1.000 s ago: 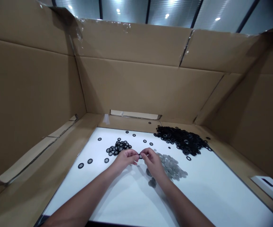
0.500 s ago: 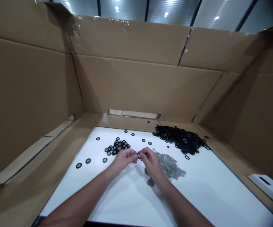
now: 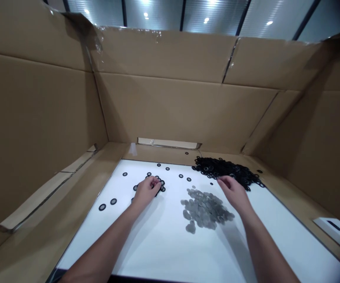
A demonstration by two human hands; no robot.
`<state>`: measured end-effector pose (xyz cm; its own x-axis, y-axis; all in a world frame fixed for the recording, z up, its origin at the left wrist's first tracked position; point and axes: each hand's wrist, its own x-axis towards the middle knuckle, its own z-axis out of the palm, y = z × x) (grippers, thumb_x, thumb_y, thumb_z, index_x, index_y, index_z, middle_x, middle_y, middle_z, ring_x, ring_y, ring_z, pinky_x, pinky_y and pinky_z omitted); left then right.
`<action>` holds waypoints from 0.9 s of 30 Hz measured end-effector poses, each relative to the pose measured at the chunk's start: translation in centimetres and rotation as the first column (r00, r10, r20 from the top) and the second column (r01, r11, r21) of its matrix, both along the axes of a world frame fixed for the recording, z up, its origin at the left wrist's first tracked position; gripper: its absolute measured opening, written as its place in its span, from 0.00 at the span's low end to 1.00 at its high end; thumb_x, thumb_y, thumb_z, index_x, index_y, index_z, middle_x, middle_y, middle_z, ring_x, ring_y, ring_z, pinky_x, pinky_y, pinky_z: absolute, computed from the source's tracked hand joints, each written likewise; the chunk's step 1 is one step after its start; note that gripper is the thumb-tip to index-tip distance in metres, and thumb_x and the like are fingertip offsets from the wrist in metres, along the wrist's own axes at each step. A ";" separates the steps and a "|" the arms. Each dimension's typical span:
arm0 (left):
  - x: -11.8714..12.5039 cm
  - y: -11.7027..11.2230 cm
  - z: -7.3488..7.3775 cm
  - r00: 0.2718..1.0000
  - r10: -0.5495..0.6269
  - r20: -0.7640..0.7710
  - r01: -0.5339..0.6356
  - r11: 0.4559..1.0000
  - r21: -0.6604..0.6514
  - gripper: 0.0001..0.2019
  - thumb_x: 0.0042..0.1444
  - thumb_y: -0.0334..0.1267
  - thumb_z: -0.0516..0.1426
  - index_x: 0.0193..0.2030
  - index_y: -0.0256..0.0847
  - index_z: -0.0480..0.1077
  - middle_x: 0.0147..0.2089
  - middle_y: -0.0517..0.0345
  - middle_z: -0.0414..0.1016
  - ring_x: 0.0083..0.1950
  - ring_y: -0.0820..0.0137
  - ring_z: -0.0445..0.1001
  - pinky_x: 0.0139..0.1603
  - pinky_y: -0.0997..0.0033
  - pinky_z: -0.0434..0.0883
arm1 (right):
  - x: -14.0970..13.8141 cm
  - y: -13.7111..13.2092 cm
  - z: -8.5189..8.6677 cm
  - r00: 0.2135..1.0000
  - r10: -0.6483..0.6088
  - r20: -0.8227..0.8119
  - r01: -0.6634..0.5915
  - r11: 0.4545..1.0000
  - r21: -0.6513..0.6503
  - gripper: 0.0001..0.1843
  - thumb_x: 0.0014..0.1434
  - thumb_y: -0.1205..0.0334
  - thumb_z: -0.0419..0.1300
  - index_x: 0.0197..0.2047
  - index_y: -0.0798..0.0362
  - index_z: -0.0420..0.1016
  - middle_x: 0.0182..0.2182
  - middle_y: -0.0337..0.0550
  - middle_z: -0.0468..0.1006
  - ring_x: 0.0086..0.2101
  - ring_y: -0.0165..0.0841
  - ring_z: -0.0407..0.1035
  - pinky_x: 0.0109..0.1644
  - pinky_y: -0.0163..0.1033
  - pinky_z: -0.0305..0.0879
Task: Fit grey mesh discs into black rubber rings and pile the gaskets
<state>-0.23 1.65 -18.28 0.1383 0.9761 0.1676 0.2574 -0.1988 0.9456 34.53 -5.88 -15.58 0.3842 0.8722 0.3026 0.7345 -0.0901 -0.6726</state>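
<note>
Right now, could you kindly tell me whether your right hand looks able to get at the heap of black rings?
Probably yes: the right hand is at the edge of the heap of black rings, nothing between; the grey discs lie to its left.

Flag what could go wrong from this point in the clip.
Two risks seem plausible. The right hand is at the edge of the large heap of black rings, so a careless sweep could knock rings toward the nearby pile of grey discs and mix them. The left hand is pressed over the small heap of black rings, and could shove some into the loose rings on the white board.
</note>
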 end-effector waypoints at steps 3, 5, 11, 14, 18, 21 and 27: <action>-0.7 0.8 -0.6 0.994 0.070 -0.084 -0.070 0.998 0.003 0.05 0.50 0.40 0.64 0.31 0.43 0.73 0.23 0.65 0.67 0.27 0.70 0.64 0.30 0.72 0.58 | 4.5 -2.0 -1.4 0.980 -0.103 0.171 0.129 0.981 -0.148 0.11 0.58 0.54 0.58 0.34 0.52 0.77 0.36 0.51 0.76 0.35 0.44 0.70 0.39 0.46 0.63; -0.9 1.3 -1.1 0.987 0.104 -0.121 -0.105 0.994 0.005 0.05 0.50 0.39 0.63 0.34 0.43 0.73 0.23 0.66 0.67 0.26 0.70 0.65 0.29 0.72 0.57 | 6.0 -3.4 -2.7 0.959 -0.128 0.252 0.185 0.958 -0.219 0.10 0.58 0.55 0.58 0.35 0.51 0.77 0.37 0.51 0.75 0.36 0.45 0.70 0.37 0.45 0.61; -1.2 2.1 -2.1 0.983 0.112 -0.143 -0.108 0.993 0.035 0.07 0.54 0.38 0.58 0.39 0.43 0.72 0.24 0.67 0.66 0.28 0.69 0.66 0.32 0.73 0.60 | 6.8 -4.2 -4.9 0.929 -0.087 0.361 0.205 0.931 -0.302 0.09 0.62 0.58 0.55 0.36 0.50 0.75 0.41 0.49 0.76 0.42 0.45 0.71 0.38 0.43 0.61; -0.8 1.8 -2.0 0.990 0.068 -0.126 -0.061 0.997 0.055 0.07 0.55 0.39 0.56 0.39 0.43 0.72 0.24 0.66 0.64 0.28 0.70 0.66 0.32 0.73 0.61 | 7.0 -3.7 -4.9 0.928 -0.096 0.359 0.216 0.926 -0.311 0.11 0.63 0.56 0.55 0.37 0.51 0.75 0.40 0.51 0.76 0.40 0.45 0.72 0.39 0.43 0.63; 0.1 1.0 -1.7 0.994 -0.031 -0.105 0.040 0.996 0.083 0.07 0.56 0.38 0.55 0.38 0.42 0.73 0.24 0.66 0.64 0.27 0.71 0.64 0.31 0.73 0.60 | 6.3 -3.5 -4.1 0.941 -0.100 0.324 0.199 0.937 -0.289 0.10 0.61 0.58 0.54 0.34 0.52 0.75 0.37 0.51 0.77 0.37 0.44 0.73 0.39 0.44 0.64; 0.7 0.0 -1.2 0.983 -0.153 -0.097 0.162 0.982 0.097 0.07 0.57 0.37 0.56 0.38 0.41 0.74 0.24 0.66 0.64 0.27 0.72 0.64 0.31 0.73 0.59 | 3.4 -3.3 -2.9 0.967 0.003 0.255 0.062 0.968 -0.245 0.11 0.61 0.56 0.54 0.33 0.51 0.74 0.34 0.49 0.78 0.35 0.43 0.73 0.40 0.44 0.66; 2.0 -2.9 0.0 0.873 -0.480 -0.090 0.487 0.868 0.095 0.13 0.58 0.44 0.61 0.47 0.43 0.78 0.35 0.60 0.76 0.37 0.69 0.73 0.35 0.74 0.65 | -7.7 -2.1 -0.4 0.932 0.348 0.099 -0.336 0.934 -0.118 0.14 0.66 0.51 0.53 0.38 0.49 0.73 0.38 0.44 0.79 0.38 0.38 0.74 0.42 0.40 0.70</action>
<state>1.75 -1.21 -18.25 0.6014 0.7600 0.2465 0.1587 -0.4160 0.8954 26.80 -7.99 -15.94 0.0247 0.9720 0.2336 0.8047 0.1194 -0.5815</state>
